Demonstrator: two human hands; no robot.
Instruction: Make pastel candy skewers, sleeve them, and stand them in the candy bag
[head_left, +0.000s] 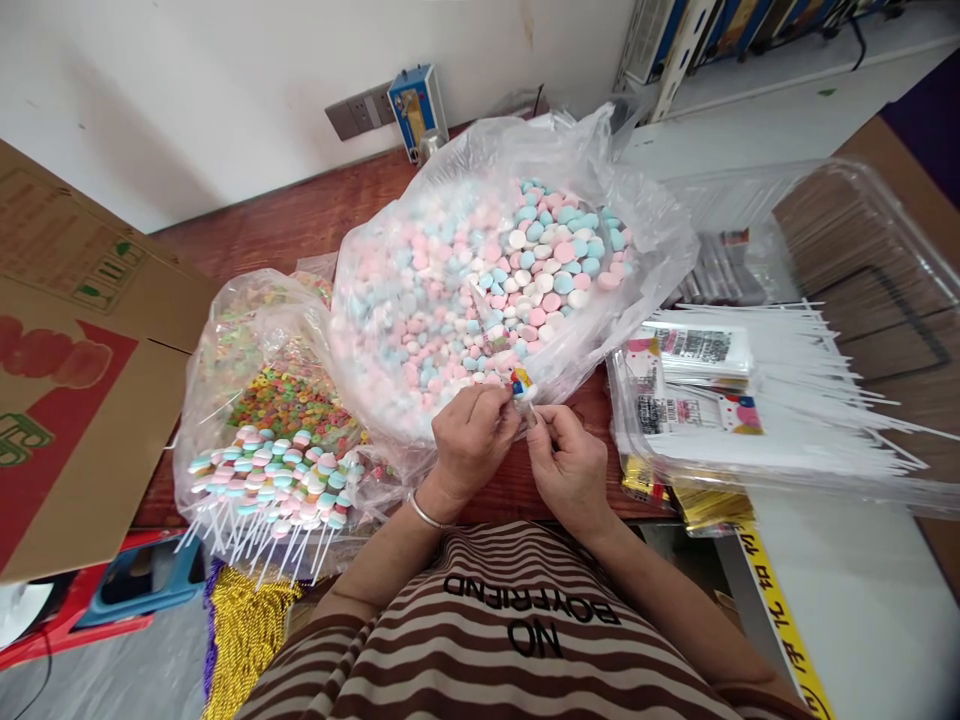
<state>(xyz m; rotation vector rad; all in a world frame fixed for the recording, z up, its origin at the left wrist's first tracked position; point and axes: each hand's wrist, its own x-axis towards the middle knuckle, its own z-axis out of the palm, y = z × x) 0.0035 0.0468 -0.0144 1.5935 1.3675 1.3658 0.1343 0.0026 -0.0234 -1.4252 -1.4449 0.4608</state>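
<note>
Left hand (474, 435) with fingers (487, 408) curled, right hand (570, 465) just beside it, both pinching, forearms (660, 590) converging

I'm in a sweets workshop, shown by the bulk bag (651, 245) of pastel candies (555, 265) at twelve o'clock, the tray (780, 484) of white sticks (795, 400) at two, the carton (82, 290) at ten, and a cropped rack (681, 62), perhaps of equipment, at one.

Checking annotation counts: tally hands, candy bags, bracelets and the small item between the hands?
Hands: 2 (left hand, right hand)
Candy bags: 2 (big bag, small bag)
Bracelet: 1
Held item: 1
Total: 6
</note>
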